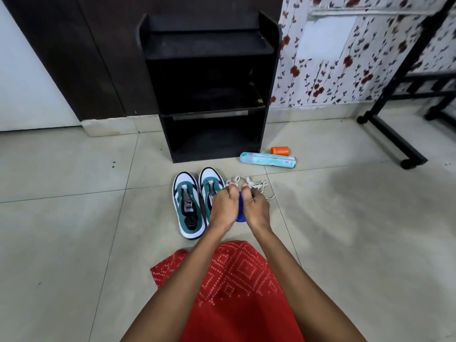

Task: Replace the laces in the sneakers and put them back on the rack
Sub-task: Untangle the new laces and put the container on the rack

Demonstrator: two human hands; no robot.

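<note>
Two teal-and-white sneakers stand side by side on the floor tiles, toes toward the rack and with no laces in them: the left sneaker (pixel 187 203) in full view, the right sneaker (pixel 209 186) partly behind my left hand. A heap of white laces (pixel 254 185) lies just right of them. My left hand (pixel 225 208) and my right hand (pixel 256 209) are close together, fingers curled, both gripping a bundle of blue laces (pixel 240 213) between them. The black shoe rack (pixel 209 95) stands beyond, its shelves bare.
A light blue spray bottle (pixel 267 159) lies on its side right of the rack, with an orange cap (pixel 280 150) behind it. A black wheeled metal frame (pixel 399 134) stands at the right. My red patterned garment (pixel 234 292) covers the floor near me.
</note>
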